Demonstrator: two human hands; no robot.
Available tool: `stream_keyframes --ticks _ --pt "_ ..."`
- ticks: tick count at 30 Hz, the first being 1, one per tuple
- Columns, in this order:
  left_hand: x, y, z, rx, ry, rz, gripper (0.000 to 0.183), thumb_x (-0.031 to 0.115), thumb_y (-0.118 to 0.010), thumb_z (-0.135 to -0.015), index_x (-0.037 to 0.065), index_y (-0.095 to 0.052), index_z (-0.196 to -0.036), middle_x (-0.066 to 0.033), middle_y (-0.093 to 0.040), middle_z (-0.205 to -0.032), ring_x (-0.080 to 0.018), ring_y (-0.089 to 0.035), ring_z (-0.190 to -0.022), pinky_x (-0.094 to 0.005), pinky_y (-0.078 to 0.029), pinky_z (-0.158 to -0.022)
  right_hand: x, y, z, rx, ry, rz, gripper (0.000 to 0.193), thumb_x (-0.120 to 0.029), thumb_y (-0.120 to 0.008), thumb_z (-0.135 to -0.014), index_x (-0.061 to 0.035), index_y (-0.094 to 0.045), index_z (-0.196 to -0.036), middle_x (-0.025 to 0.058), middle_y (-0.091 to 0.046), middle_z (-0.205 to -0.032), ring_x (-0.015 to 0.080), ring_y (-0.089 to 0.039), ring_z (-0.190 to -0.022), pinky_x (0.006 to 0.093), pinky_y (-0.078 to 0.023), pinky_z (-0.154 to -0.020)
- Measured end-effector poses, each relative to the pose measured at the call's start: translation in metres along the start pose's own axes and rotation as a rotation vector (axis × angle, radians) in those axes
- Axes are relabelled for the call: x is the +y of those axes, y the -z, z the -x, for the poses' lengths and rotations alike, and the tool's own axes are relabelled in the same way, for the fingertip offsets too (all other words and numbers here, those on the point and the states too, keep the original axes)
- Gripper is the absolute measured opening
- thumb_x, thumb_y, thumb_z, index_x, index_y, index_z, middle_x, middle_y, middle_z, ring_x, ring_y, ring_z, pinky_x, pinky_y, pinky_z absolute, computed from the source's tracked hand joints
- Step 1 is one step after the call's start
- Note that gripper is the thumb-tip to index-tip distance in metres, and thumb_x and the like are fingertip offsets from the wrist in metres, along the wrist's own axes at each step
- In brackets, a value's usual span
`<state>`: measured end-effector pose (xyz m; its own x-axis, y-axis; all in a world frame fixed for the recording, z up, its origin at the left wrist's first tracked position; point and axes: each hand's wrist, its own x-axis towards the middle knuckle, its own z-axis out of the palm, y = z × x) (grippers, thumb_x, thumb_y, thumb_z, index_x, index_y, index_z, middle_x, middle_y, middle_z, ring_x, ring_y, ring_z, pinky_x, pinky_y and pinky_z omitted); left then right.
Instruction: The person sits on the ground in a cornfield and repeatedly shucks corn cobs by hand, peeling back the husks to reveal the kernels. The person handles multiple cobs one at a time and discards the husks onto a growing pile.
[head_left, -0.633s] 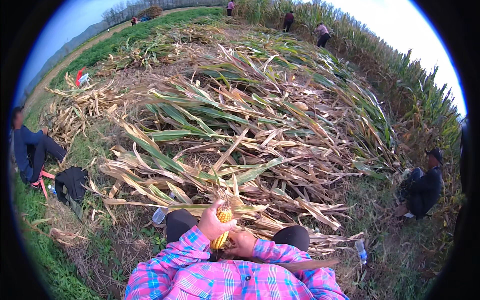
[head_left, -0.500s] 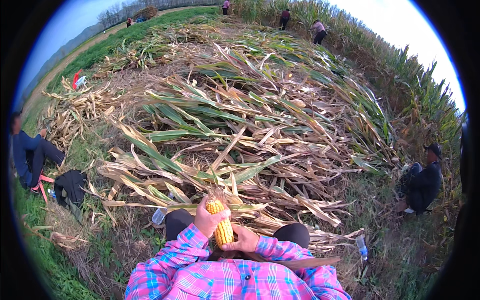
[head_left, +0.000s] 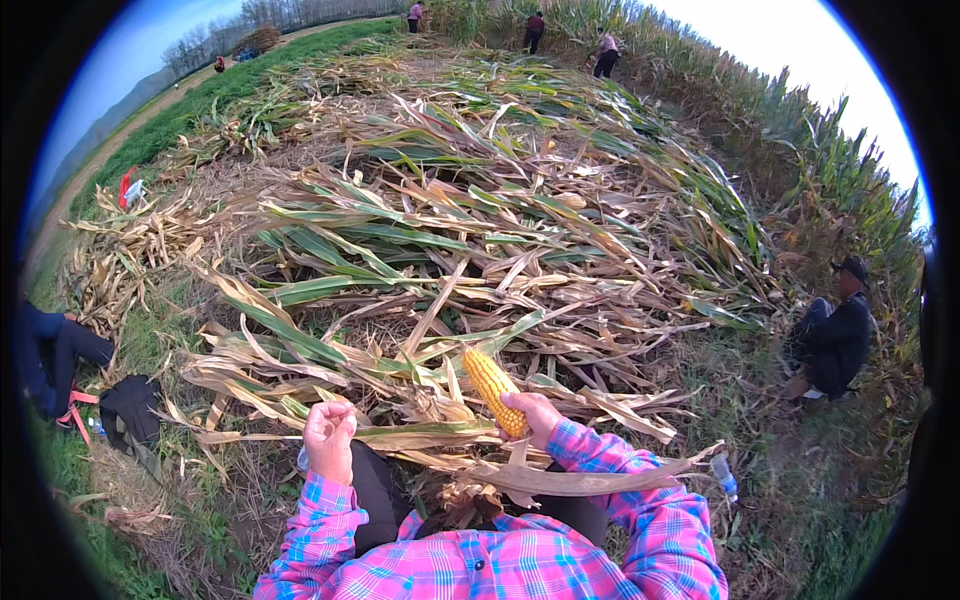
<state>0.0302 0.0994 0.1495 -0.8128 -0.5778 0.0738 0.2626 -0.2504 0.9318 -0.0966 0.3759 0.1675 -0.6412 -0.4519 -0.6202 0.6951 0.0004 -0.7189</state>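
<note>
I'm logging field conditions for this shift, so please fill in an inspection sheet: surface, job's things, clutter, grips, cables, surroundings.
Surface: ground strewn with cut corn stalks, green and dry.
Job's things: yellow ear of corn, kernels bared; dry husks at the lap.
Clutter: plastic bottle at right; dark cloth bundle at left.
Left grip: fingers curled, apart from the ear; cannot tell if it holds anything.
Right grip: closed around the ear's lower end.
Cables: nothing seen.
Surroundings: standing corn at right; seated person at right; distant people beyond the stalks.
</note>
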Motion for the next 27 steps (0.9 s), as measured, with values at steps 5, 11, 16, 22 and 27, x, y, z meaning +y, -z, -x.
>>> stream_keyframes --ticks 5,11,16,22,27 --pt "0.025 -0.021 0.007 -0.037 -0.043 -0.134 0.025 -0.009 -0.053 -0.072 0.002 -0.050 -0.095 -0.0053 -0.052 -0.098 -0.0093 -0.051 -0.079 -0.0201 -0.043 -0.067 -0.193 0.021 -0.001 -0.456 1.080 -0.475 0.045 -0.041 -0.044 -0.088 -0.0058 -0.042 -0.116 0.0167 -0.052 -0.112 0.0217 -0.060 -0.085 0.0264 -0.049 -0.052" --pt "0.104 -0.061 0.018 -0.549 -0.492 -0.019 0.025 0.001 -0.062 -0.074 0.003 -0.051 -0.096 -0.0091 -0.054 -0.087 -0.0167 -0.055 -0.076 -0.0298 -0.046 -0.068 -0.048 -0.012 -0.039 -0.289 0.671 0.597 0.021 -0.014 -0.060 -0.080 0.0017 -0.056 -0.093 0.0049 -0.060 -0.075 0.0097 -0.057 -0.056 0.0228 -0.046 -0.047" --pt "0.205 -0.098 0.016 -1.483 -0.578 0.225 0.019 0.009 -0.066 -0.075 0.005 -0.060 -0.093 -0.0090 -0.060 -0.087 -0.0200 -0.059 -0.069 -0.0323 -0.046 -0.064 0.115 0.019 -0.063 -0.106 0.265 0.945 0.019 -0.021 -0.062 -0.069 -0.0033 -0.063 -0.076 0.0086 -0.062 -0.069 0.0172 -0.060 -0.059 0.0316 -0.048 -0.058" --pt "0.233 -0.138 0.026 -1.966 -0.439 0.334 0.024 0.025 -0.063 -0.076 0.010 -0.063 -0.094 -0.0104 -0.059 -0.079 -0.0212 -0.057 -0.063 -0.0345 -0.044 -0.054 0.201 0.079 -0.101 -0.223 0.442 0.870 0.025 -0.030 -0.064 -0.068 -0.0062 -0.064 -0.076 0.0099 -0.061 -0.069 0.0240 -0.058 -0.065 0.0342 -0.044 -0.057" --pt "0.221 -0.160 0.028 -2.129 -0.357 0.386 0.023 0.028 -0.061 -0.077 0.013 -0.063 -0.095 -0.0112 -0.059 -0.076 -0.0209 -0.056 -0.059 -0.0348 -0.043 -0.051 0.205 0.102 -0.110 0.014 0.402 0.832 0.026 -0.025 -0.065 -0.066 -0.0073 -0.066 -0.085 0.0112 -0.065 -0.078 0.0224 -0.062 -0.074 0.0331 -0.048 -0.065"
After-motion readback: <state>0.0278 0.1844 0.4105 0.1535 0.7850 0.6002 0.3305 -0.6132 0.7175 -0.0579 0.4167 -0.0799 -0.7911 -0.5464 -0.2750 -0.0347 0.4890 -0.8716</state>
